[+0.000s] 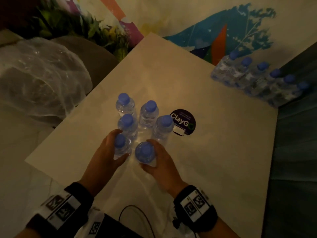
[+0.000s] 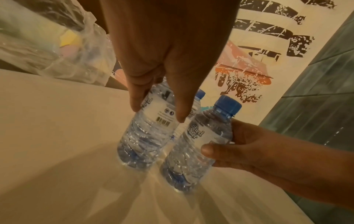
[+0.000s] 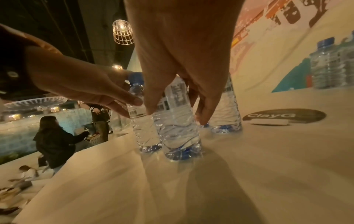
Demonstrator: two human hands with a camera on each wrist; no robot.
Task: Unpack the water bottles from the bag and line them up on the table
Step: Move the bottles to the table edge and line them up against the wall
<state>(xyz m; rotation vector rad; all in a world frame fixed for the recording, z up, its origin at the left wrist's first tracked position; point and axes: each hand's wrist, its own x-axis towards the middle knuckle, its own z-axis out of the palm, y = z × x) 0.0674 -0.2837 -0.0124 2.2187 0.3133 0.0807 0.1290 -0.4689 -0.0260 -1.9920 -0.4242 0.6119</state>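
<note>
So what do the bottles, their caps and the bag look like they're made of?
Bottles: thin clear plastic, glossy, with ribbed, crinkled walls. Caps: opaque blue plastic with ridged sides. Bag: thin see-through plastic film, wrinkled and shiny.

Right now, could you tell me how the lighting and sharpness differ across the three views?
Head view: dim, with blurred clear blue-capped water bottles at the far corner. Left wrist view: warmer, label print readable, edges stretched. Right wrist view: long shadows on the pale table, hanging lamp glaring.
</note>
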